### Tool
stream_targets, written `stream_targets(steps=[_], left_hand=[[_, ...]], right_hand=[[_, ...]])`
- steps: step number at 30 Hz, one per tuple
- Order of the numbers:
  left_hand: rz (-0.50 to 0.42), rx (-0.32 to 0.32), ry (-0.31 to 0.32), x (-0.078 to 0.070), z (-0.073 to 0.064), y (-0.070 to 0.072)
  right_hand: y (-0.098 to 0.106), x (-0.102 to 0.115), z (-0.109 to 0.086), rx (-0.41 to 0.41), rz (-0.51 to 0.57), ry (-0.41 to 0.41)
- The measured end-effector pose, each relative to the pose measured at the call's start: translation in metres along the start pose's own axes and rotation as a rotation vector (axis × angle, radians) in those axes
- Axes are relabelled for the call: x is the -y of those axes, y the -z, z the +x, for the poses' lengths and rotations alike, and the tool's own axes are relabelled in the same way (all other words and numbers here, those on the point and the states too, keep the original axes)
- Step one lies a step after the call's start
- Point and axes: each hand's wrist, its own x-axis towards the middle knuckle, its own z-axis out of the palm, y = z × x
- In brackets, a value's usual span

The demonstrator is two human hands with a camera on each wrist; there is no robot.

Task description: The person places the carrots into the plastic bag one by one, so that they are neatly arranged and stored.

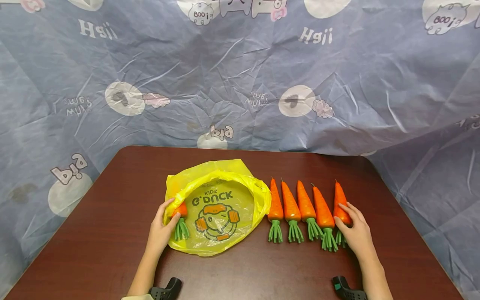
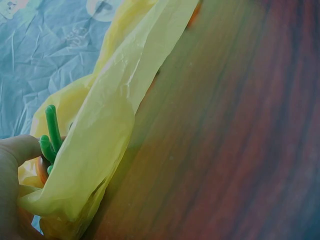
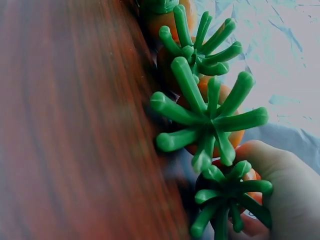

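A yellow plastic bag (image 1: pixel 247 216) with a duck print lies with its mouth spread wide. At the bag's left side my left hand (image 1: pixel 159 229) grips an orange toy carrot (image 1: pixel 181 209), whose green top (image 1: pixel 181 230) points toward me inside the opening. Part of that carrot is hidden by the bag's rim and the fingers. In the left wrist view, the thumb (image 2: pixel 20 149) lies beside the green stalks. My right hand (image 1: pixel 358 233) holds the rightmost carrot (image 1: pixel 339 196) around its thick end, the thumb on its near side; its green stalks (image 3: pixel 235 192) show in the right wrist view.
Several more carrots (image 1: pixel 304 204) lie in a row between the bag and my right hand, tips pointing away; the leftmost carrot (image 1: pixel 275 204) lies right at the bag's edge. The brown table (image 1: pixel 255 275) ends before a grey-blue patterned cloth (image 1: pixel 210 104).
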Motion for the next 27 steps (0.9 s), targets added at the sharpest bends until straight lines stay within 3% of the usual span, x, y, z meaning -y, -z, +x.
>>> stream_targets(steps=[15, 27], left_hand=[[-0.012, 0.003, -0.007, 0.000, 0.001, 0.000], [0.002, -0.009, 0.004, 0.001, 0.001, 0.000]], right_hand=[[0.014, 0.007, -0.008, -0.021, -0.104, -0.047], [0.017, 0.017, -0.008, -0.103, -0.073, -0.039]])
